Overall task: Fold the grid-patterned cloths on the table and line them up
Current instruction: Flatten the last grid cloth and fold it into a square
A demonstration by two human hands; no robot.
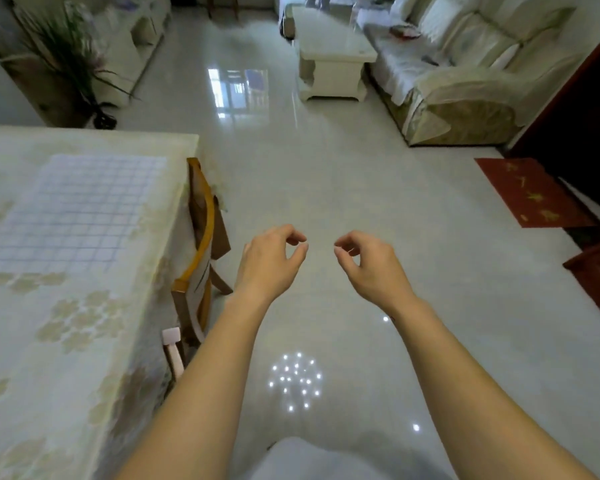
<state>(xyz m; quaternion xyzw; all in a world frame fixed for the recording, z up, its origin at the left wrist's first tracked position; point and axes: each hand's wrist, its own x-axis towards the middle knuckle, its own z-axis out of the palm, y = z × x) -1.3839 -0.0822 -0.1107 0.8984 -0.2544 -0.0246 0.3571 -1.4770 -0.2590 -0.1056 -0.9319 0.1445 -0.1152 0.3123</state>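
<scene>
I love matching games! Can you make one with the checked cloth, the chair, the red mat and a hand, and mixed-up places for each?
Things:
1. grid cloth
2. chair
3. red mat
4. left hand

Places:
A. on the floor by the dark door
B. flat on the table
C. in the air, holding nothing
D. tucked against the table's side

Pairs: 1-B, 2-D, 3-A, 4-C.
</scene>
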